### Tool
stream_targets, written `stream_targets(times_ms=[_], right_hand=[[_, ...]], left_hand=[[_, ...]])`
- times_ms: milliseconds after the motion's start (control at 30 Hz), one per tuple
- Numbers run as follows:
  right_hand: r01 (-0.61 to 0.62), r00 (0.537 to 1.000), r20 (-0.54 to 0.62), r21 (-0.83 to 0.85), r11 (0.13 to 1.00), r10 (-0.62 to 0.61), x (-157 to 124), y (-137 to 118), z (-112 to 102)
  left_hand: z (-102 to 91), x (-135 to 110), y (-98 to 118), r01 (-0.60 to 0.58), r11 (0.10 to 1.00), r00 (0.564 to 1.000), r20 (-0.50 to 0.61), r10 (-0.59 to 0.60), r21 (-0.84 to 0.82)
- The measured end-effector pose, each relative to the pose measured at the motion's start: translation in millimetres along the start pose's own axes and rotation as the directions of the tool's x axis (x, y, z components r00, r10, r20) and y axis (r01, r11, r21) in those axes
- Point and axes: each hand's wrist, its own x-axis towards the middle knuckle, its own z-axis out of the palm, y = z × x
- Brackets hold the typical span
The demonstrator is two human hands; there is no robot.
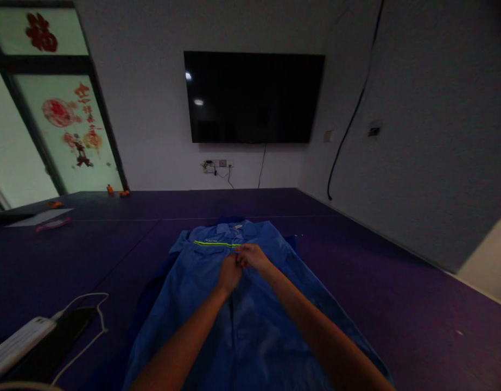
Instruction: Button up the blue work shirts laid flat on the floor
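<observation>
A blue work shirt (209, 304) with a collar and a yellow-green chest stripe lies spread flat, front side up, its collar pointing away from me. Over the front opening at chest height, my left hand (230, 271) and my right hand (251, 256) meet, fingers closed together on the shirt's front edge. Whether a button is between the fingertips is too small to see. Below the hands, the placket runs down toward me. Darker blue cloth (152, 296) shows from beneath the shirt on its left side.
A white power strip (24, 339) with a white cable and a dark flat object (67, 336) lie at the lower left. A white sheet (40, 217) and small orange items (124, 193) are farther back. A television (256, 98) hangs on the wall ahead.
</observation>
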Motion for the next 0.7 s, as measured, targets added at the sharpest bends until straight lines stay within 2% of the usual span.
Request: stream_targets(times_ms=[67, 133, 233, 400, 567, 700], right_hand=[[-0.053, 0.985, -0.17, -0.094, 0.994, 0.036, 22.2, 8.5, 17.6], [-0.058, 0.969, -0.246, -0.15, 0.987, 0.02, 39.7, 18.2, 32.1], [-0.058, 0.945, -0.326, -0.251, 0.966, -0.028, 54.9, 36.0, 45.3], [-0.078, 0.929, -0.36, -0.403, 0.912, -0.08, 74.7, 67.6, 51.0], [-0.056, 0.937, -0.323, -0.509, 0.859, -0.131, 99.8, 87.0, 47.4], [-0.045, 0.938, -0.309, -0.556, 0.83, -0.156, 108.9, 95.3, 48.5]], left_hand=[[5.3, 23.6, -14.5, 0.065, 0.996, 0.991, -0.12, -0.058, 0.061], [10.4, 37.3, -30.5, 0.098, 0.99, 0.976, -0.203, -0.075, 0.103], [19.4, 44.7, -52.5, 0.112, 0.981, 0.963, -0.261, -0.068, 0.156], [32.5, 56.1, -74.6, 0.15, 0.955, 0.951, -0.302, -0.067, 0.257], [36.6, 78.3, -75.5, 0.245, 0.803, 0.963, -0.235, -0.135, 0.543], [38.4, 94.4, -78.8, 0.224, 0.75, 0.973, -0.186, -0.136, 0.622]])
